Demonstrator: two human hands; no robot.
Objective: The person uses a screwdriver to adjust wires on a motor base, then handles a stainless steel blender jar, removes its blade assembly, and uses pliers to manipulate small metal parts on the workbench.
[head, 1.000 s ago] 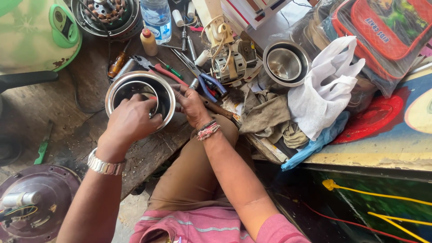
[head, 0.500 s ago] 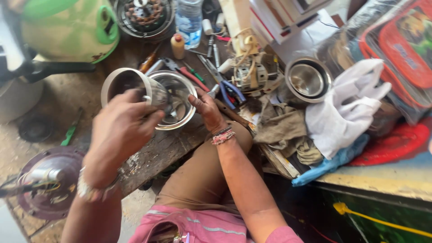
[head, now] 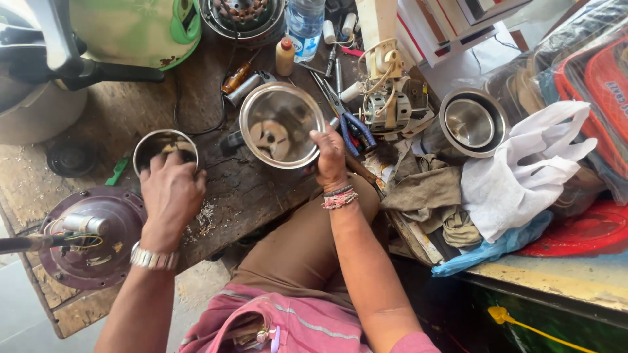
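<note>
Two steel jars on your messy wooden table (head: 261, 189)

The big steel jar (head: 281, 124) sits mid-table, tipped toward you, your right hand (head: 330, 157) with fingers pinching its near rim. The smaller steel cup (head: 163, 145) is near the left edge, your left hand (head: 171, 196) fingers curled over its rim.

Blue pliers (head: 353, 127), water bottle (head: 305, 26)

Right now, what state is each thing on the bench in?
Left hand: gripping small steel cup, upright on bench.
Right hand: holding large steel bowl by its rim, tilted, empty.
Third steel bowl: untouched, empty.
Blue-handled pliers: lying flat.
</note>
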